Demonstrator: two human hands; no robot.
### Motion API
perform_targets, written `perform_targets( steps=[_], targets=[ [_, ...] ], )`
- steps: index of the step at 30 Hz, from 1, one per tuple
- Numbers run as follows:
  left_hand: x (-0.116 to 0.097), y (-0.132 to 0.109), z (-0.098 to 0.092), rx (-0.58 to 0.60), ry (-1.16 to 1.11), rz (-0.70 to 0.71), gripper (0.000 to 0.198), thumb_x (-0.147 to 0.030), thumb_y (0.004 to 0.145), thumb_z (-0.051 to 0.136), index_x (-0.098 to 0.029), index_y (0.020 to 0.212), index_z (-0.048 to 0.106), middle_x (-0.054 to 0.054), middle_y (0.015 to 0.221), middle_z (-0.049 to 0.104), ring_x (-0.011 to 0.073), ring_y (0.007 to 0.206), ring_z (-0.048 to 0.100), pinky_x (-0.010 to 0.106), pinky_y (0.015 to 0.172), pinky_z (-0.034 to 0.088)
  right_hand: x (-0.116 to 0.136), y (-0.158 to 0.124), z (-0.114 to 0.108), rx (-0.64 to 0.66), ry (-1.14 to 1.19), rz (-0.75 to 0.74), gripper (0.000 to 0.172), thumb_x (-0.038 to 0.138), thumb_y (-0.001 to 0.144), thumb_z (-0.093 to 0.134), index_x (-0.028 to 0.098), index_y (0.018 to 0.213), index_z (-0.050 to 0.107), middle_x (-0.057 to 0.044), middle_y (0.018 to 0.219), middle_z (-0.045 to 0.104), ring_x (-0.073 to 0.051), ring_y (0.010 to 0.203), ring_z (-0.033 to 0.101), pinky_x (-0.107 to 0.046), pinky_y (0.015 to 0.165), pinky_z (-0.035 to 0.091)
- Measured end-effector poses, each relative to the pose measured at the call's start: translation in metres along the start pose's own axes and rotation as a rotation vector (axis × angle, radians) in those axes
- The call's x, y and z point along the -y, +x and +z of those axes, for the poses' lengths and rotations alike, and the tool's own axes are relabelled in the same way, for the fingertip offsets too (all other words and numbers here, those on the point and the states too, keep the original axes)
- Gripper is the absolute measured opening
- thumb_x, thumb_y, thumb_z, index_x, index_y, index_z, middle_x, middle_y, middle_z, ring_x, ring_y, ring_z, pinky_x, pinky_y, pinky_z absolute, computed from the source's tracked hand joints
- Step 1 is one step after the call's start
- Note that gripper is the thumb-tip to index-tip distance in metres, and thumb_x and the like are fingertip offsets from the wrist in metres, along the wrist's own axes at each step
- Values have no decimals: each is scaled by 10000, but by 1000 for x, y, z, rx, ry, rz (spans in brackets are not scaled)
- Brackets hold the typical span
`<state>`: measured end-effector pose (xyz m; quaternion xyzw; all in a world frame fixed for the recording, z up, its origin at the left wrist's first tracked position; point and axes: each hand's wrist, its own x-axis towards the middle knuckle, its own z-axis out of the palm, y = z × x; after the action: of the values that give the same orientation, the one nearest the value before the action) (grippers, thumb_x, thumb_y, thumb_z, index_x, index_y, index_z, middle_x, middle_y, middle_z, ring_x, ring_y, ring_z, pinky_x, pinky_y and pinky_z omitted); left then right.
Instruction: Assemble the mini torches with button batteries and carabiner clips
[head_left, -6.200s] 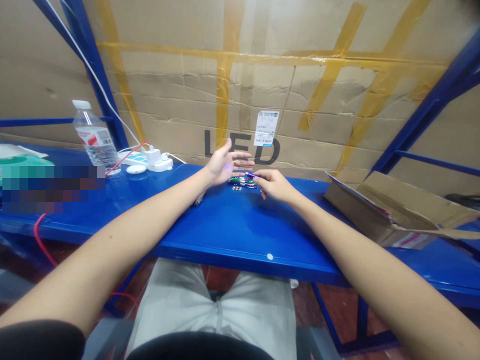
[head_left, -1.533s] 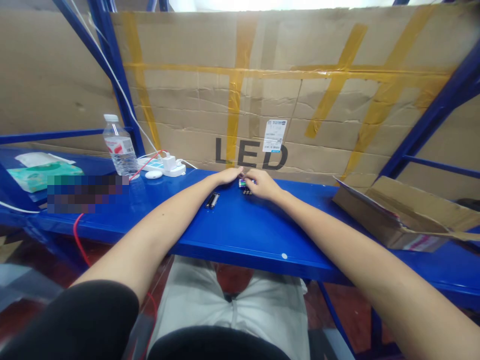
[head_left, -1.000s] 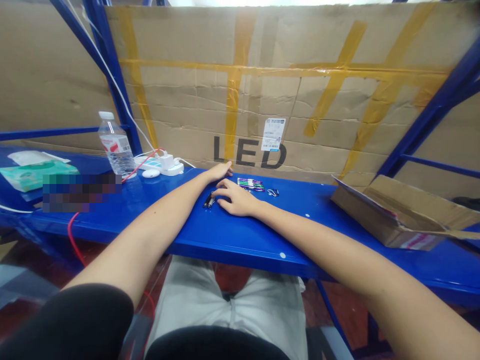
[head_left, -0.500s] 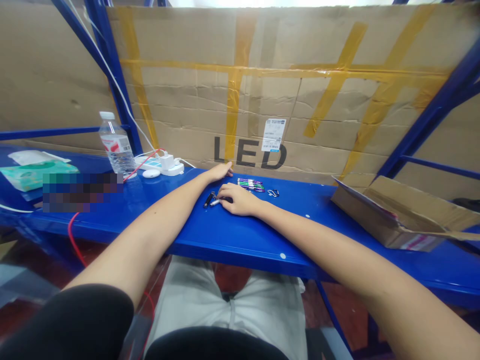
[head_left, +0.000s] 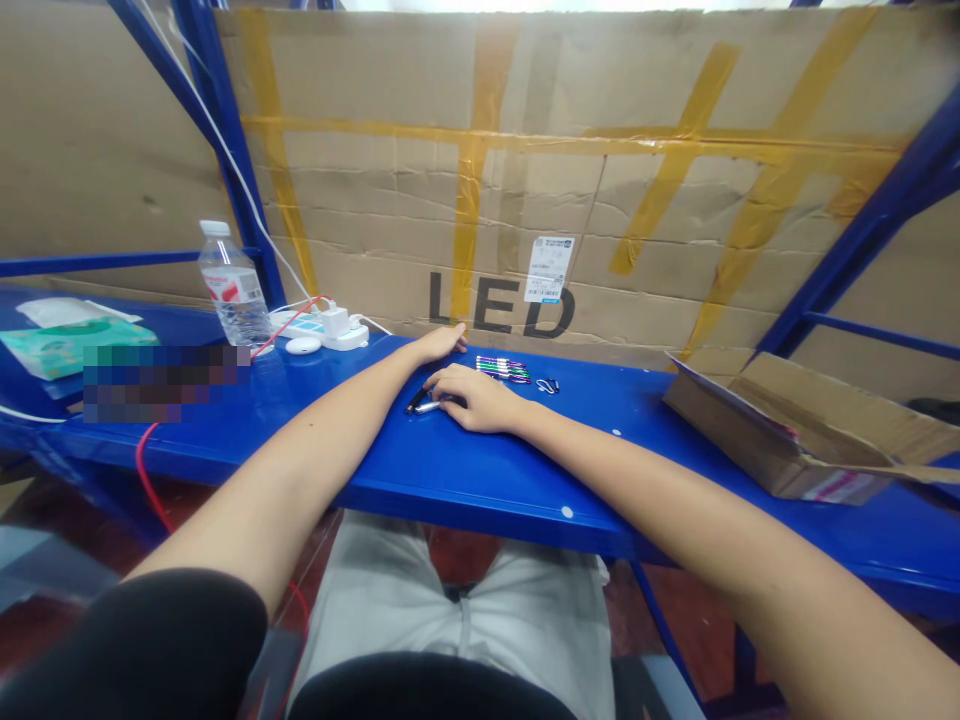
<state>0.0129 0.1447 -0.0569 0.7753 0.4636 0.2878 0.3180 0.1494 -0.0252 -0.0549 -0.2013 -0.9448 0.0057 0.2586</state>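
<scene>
My right hand [head_left: 474, 397] rests on the blue shelf [head_left: 465, 450], fingers curled over a small dark pen-like stick with a silver tip [head_left: 424, 404]. A second dark stick [head_left: 415, 400] lies just left of it. My left hand [head_left: 442, 342] lies flat on the shelf behind, fingers stretched toward the cardboard. A small row of coloured sticks [head_left: 502, 368], green and purple, lies to the right of both hands, with a small metal clip [head_left: 550, 386] beside it.
A water bottle [head_left: 232, 287], a white power strip with plug [head_left: 330, 329] and a red cable [head_left: 146, 470] sit at the left. An open cardboard box [head_left: 810, 425] lies at the right. A taped cardboard wall marked LED [head_left: 525, 180] closes the back.
My right hand left the coloured sticks, moved left to the two dark sticks and turned one of them under its fingers. The left hand stayed flat.
</scene>
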Motion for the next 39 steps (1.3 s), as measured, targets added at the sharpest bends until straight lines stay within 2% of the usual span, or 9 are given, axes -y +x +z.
perform_targets(
  steps=[7,12,16,20,23,25,28,34,39],
  targets=[
    [5,4,1,-12,-18,3,606,-493,1012,230,-90,1081,677,167,1125,740,238,1041,680,312,875,497,-1,1,-3,28,34,18,158,74,859,534,187,924,624,-87,1010,678,-218,951,609,-385,915,491],
    [1,1,-5,-44,-2,21,593,-520,1007,265,-105,1014,687,154,1010,763,223,913,700,302,782,514,-2,-20,-22,78,41,7,144,62,835,535,182,867,609,-79,910,658,-215,860,591,-385,850,495],
    [-16,-10,-20,-158,76,99,401,-430,958,455,-112,946,700,133,952,762,194,829,693,291,790,501,-2,-44,-41,125,71,2,182,67,853,537,189,939,641,-91,1000,677,-222,943,605,-403,898,497],
    [-42,-28,-30,-181,192,274,251,-297,886,533,-126,917,715,95,895,755,176,809,680,273,758,491,-4,-53,-57,112,5,2,162,121,901,543,194,912,687,-122,1262,609,-250,1178,542,-463,1051,417],
    [-63,-46,-30,44,309,350,209,-235,812,583,-132,921,728,70,861,748,161,775,663,255,716,480,-10,-55,-70,84,-4,102,140,156,897,563,193,898,698,-128,1257,561,-241,1145,549,-423,1002,452],
    [-75,-58,-28,287,387,344,218,-230,766,622,-156,935,738,52,899,756,161,794,667,246,708,475,-15,-58,-81,100,11,210,152,159,894,551,192,923,696,-115,1143,597,-221,1023,594,-392,923,481],
    [-89,-71,-22,453,429,361,250,-251,744,649,-185,965,745,34,920,761,162,818,669,238,708,466,-22,-63,-97,175,78,430,132,180,875,552,180,943,665,-62,871,672,-195,806,624,-354,784,487],
    [-90,-74,4,320,543,424,268,-130,752,565,-157,945,749,53,912,759,158,799,654,242,686,438,-32,-69,-108,9,462,663,222,329,758,696,160,898,665,-29,740,686,-148,648,580,-291,634,458],
    [-84,-70,17,325,571,520,326,-73,751,542,-150,981,761,67,963,763,167,858,663,249,753,440,-43,-72,-105,-83,490,709,298,412,737,737,145,866,708,-31,703,670,-141,621,551,-296,606,426]
  ],
)
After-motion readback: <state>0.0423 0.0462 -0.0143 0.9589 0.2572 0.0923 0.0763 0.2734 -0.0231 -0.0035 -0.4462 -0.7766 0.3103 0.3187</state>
